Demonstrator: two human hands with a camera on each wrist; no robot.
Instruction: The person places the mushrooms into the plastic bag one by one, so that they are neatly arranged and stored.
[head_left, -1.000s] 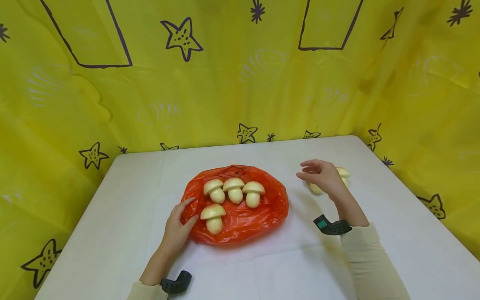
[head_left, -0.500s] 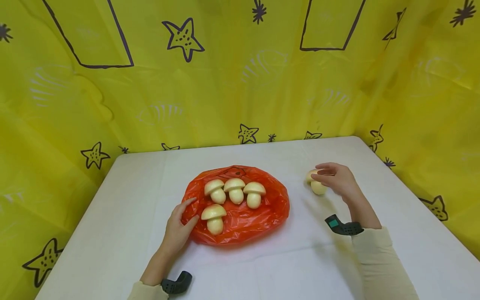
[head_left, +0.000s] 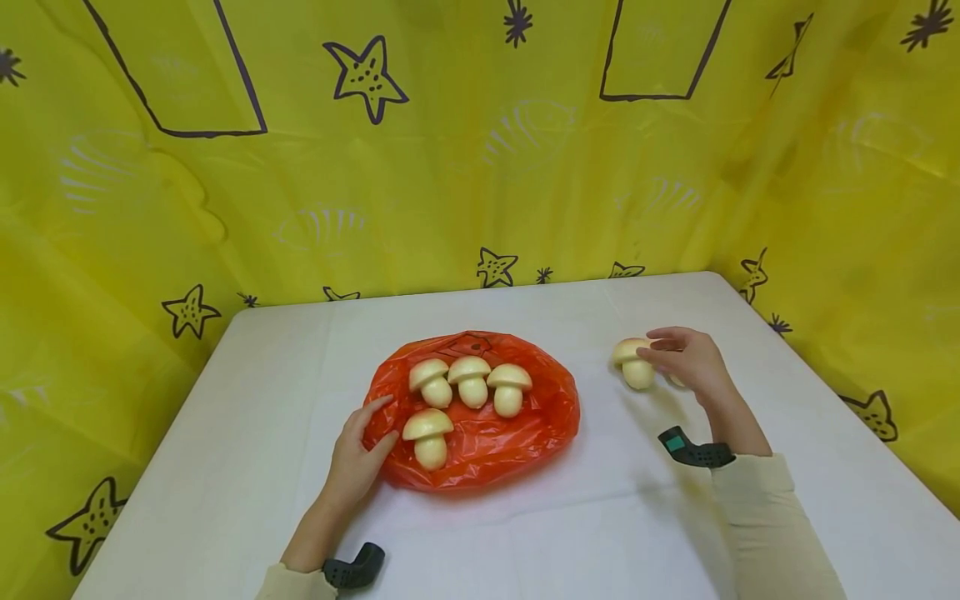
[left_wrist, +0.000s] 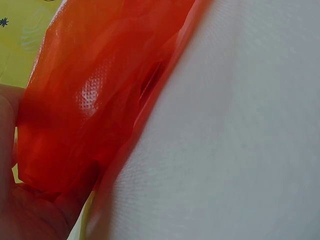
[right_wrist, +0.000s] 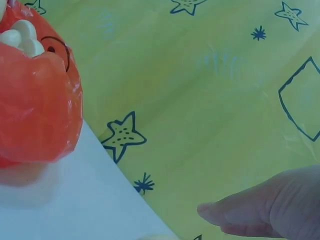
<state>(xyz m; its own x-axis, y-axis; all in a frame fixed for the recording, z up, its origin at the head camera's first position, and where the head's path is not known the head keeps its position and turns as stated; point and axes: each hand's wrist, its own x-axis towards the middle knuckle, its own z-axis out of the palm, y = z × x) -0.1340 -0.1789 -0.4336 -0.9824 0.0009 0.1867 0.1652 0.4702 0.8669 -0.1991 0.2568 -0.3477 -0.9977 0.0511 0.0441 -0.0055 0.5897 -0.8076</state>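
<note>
A red plastic bag [head_left: 487, 450] lies spread on the table with several toy mushrooms [head_left: 430, 437] in it, cream with rounded caps. My left hand [head_left: 354, 454] rests against the bag's left side, thumb and fingers spread apart; the left wrist view has the thumb and fingers [left_wrist: 75, 197] against the red plastic. To the right of the bag, a toy mushroom [head_left: 637, 375] lies on the table. My right hand [head_left: 690, 362] is over that spot, fingers extended and nothing visible held between them. Behind it another toy mushroom [head_left: 677, 380] is mostly hidden.
The white table [head_left: 247, 417] carries the bag and mushrooms. A yellow curtain [head_left: 427, 167] with drawn stars hangs behind and along the sides. Black wrist bands [head_left: 697, 452] sit on both wrists.
My right hand has moved to the right over the loose mushrooms, uncovering more of the nearer one and covering the other. My left hand and the bag have stayed put.
</note>
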